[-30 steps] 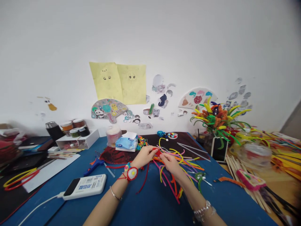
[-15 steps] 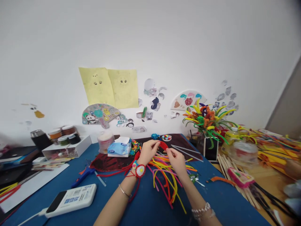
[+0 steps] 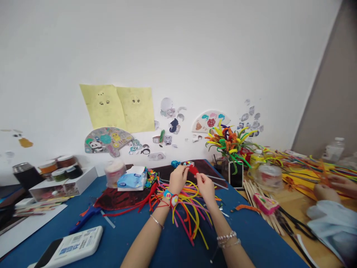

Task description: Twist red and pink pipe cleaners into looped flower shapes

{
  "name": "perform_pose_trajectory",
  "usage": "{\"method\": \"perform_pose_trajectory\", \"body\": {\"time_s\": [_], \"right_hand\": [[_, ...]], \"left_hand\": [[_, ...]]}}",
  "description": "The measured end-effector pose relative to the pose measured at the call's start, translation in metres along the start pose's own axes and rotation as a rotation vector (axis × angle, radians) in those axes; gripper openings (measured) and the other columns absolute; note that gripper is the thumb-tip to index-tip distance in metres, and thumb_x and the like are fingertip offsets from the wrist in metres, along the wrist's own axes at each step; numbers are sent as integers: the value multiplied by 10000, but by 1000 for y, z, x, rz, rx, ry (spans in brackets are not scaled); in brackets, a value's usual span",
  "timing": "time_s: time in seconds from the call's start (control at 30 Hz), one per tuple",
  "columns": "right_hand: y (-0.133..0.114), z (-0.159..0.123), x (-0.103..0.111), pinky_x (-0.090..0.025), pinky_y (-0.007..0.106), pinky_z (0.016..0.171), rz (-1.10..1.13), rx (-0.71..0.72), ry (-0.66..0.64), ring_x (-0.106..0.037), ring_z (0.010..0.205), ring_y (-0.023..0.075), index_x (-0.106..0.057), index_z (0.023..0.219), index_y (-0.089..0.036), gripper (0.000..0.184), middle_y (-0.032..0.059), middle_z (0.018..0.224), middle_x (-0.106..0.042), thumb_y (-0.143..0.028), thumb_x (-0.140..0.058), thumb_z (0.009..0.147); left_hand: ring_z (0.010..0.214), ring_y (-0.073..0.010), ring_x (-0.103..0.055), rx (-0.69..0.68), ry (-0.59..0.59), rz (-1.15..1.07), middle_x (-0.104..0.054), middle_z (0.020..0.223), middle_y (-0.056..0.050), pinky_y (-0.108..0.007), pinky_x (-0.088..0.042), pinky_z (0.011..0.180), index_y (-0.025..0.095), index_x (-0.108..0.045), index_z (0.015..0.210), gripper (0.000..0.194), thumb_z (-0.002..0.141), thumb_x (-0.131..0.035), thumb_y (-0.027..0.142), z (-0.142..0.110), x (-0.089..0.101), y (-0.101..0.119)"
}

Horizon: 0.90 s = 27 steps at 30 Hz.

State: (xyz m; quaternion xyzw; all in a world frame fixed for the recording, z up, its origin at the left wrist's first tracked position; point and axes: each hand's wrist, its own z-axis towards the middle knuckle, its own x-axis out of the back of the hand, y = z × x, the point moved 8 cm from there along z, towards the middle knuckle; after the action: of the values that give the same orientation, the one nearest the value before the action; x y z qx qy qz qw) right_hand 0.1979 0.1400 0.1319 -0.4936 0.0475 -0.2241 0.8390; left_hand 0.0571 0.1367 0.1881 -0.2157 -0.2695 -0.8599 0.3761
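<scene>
The left hand (image 3: 179, 178) and right hand (image 3: 205, 186) each pinch the red piece (image 3: 193, 170) between them, above the fuzzy sticks (image 3: 192, 203), and it might slip or bend wrong if one hand tugs too hard.

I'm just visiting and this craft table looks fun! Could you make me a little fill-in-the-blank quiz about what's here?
1. The left hand and right hand both hold a craft piece coloured ____.
2. The beaded bracelets are worn on the person's ____ wrist.
3. The two large paper sheets on the wall are coloured ____.
4. On the grey fan below them, the black-and-white animal is a ____.

Missing words: red; right; yellow; panda.
</scene>
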Motion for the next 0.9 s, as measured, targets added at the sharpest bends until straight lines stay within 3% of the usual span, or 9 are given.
{"method": "perform_pose_trajectory", "body": {"time_s": [0.07, 0.17, 0.3, 0.4, 0.5, 0.67, 0.9], "right_hand": [[28, 16, 16, -223, 226, 415, 401, -154, 18, -340, 405, 100, -612, 767, -164, 334, -31, 472, -431, -471, -481, 742], [56, 34, 54, -196, 208, 375, 524, -187, 80, -198, 354, 66, -567, 897, -172, 345, -97, 455, -262, -465, -440, 765], [85, 41, 107, -257, 175, 377, 930, -160, 235, -280, 380, 34, -542, 870, -199, 236, -87, 534, -376, -352, -574, 694], [99, 39, 131, -288, 155, 381, 1063, -145, 372, -315, 389, 13, -529, 841, -207, 183, -73, 629, -495, -311, -587, 701], [102, 40, 135, -320, 153, 399, 1080, -134, 398, -347, 400, 8, -517, 824, -210, 147, -66, 703, -554, -311, -564, 729], [99, 41, 127, -372, 167, 436, 1116, -156, 319, -423, 448, 28, -500, 821, -203, 143, -57, 672, -546, -288, -555, 721], [74, 41, 104, -257, 147, 346, 1057, -147, 152, -266, 340, 27, -500, 774, -196, 107, -110, 447, -308, -287, -544, 739]], "left_hand": [[642, -100, -538, 38, -18, -120, -583, 820, -32, -237, -433, 668, 173, -507, 1072, 275, 854, -366, 262, -11, -2, -8], [526, -79, -489, 135, -61, -236, -558, 724, 0, -213, -417, 571, 169, -509, 1055, 270, 833, -378, 249, -28, -3, -30], [482, -72, -456, 271, -72, -342, -509, 637, 25, -186, -372, 490, 165, -542, 936, 218, 797, -395, 244, -37, -1, -59], [460, -67, -445, 348, -43, -460, -490, 614, 34, -176, -357, 459, 163, -547, 890, 202, 775, -414, 262, -35, 2, -69], [435, -62, -440, 377, -31, -552, -495, 614, 35, -174, -351, 436, 163, -544, 883, 198, 760, -431, 269, -32, 4, -68], [411, -67, -464, 399, -62, -655, -487, 598, 43, -181, -377, 423, 162, -520, 917, 210, 747, -435, 253, -32, 7, -61], [383, -57, -456, 408, -115, -704, -493, 601, 43, -174, -365, 391, 165, -518, 915, 208, 757, -430, 269, -32, 3, -56]]}}
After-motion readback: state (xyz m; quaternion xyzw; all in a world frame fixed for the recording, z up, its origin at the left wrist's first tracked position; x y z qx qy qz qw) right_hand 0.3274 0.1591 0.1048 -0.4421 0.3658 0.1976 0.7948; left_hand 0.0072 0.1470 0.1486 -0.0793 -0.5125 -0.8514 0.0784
